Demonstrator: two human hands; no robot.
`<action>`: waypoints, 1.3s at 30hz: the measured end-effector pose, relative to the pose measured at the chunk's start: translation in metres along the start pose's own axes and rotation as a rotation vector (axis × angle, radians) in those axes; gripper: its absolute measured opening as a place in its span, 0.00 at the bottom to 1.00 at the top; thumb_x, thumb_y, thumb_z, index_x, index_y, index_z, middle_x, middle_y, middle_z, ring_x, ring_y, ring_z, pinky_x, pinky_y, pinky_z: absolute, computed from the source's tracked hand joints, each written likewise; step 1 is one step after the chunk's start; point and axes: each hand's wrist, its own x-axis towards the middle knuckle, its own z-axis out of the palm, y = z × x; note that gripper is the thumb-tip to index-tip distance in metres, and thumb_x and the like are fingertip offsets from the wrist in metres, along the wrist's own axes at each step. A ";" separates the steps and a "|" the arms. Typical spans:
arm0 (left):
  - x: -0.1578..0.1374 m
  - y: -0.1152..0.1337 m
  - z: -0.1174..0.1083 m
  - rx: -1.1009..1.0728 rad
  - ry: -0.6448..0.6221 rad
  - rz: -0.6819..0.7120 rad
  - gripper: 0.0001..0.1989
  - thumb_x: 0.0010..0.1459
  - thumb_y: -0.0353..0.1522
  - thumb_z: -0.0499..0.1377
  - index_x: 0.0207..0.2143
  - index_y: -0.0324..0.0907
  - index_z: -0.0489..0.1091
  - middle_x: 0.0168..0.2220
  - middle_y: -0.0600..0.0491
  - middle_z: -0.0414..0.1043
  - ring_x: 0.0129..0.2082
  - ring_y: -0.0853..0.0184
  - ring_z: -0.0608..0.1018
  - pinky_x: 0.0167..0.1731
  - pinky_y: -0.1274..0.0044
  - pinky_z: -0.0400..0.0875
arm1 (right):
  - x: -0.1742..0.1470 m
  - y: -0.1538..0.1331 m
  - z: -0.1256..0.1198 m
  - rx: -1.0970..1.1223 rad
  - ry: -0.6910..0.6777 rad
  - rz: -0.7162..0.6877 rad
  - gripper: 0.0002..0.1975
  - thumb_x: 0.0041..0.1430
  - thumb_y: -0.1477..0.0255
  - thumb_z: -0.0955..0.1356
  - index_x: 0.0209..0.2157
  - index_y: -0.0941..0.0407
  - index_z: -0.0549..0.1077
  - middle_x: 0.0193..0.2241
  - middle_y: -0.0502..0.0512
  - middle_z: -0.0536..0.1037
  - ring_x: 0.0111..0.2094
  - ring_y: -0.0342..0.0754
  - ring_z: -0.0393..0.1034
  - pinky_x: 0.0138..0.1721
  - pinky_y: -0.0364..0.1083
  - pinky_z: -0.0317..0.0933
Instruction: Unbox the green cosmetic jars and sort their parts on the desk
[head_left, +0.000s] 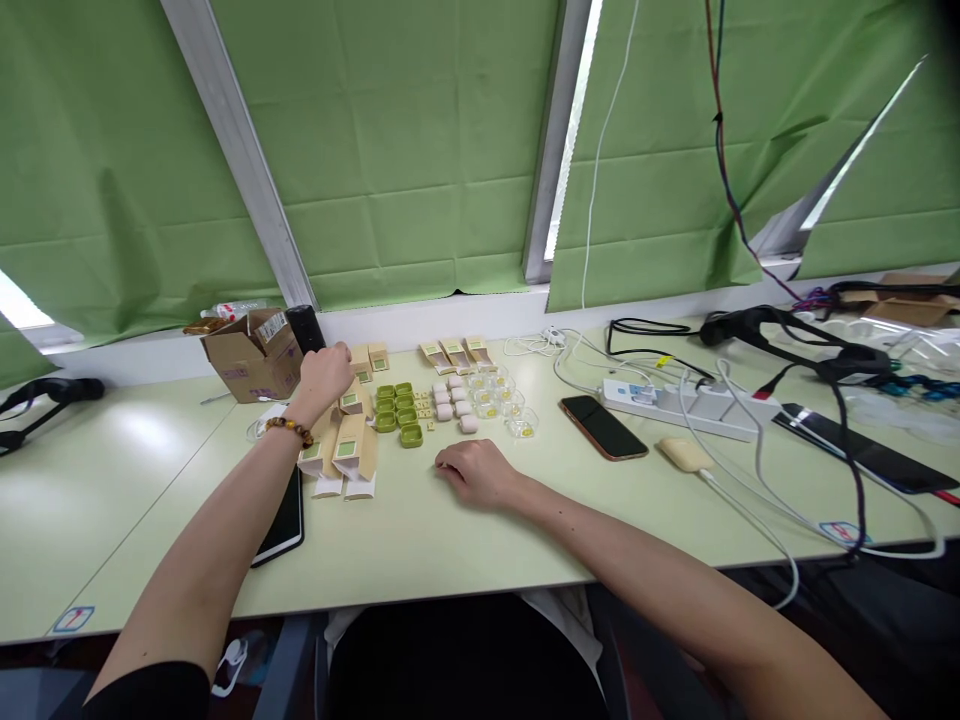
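My left hand (325,382) is closed above the upper end of the small kraft boxes (351,448), its fingers curled under and mostly hidden. Whatever it may hold does not show. Beside those boxes stand green square cups (385,421) in two columns, then small pale yellow pieces (424,403). Pale pink rounded pieces (444,411) and clear plastic cups with yellow bits inside (522,424) continue the rows to the right. My right hand (476,472) rests on the table just below the pink pieces, fingers loosely curled in, with nothing visible in them.
A cardboard box (259,362) and a black cylinder (305,328) stand at the back left. A dark tablet (283,520) lies under my left forearm. On the right are a phone (604,427), a yellow case (684,454), a power strip (679,405) and tangled cables.
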 end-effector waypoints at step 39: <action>0.102 0.030 0.111 -0.011 -0.200 0.052 0.30 0.58 0.31 0.57 0.64 0.37 0.62 0.75 0.34 0.44 0.75 0.38 0.45 0.68 0.47 0.44 | 0.002 -0.006 0.004 -0.050 -0.009 -0.082 0.10 0.70 0.70 0.65 0.42 0.55 0.78 0.38 0.56 0.84 0.36 0.49 0.76 0.31 0.46 0.48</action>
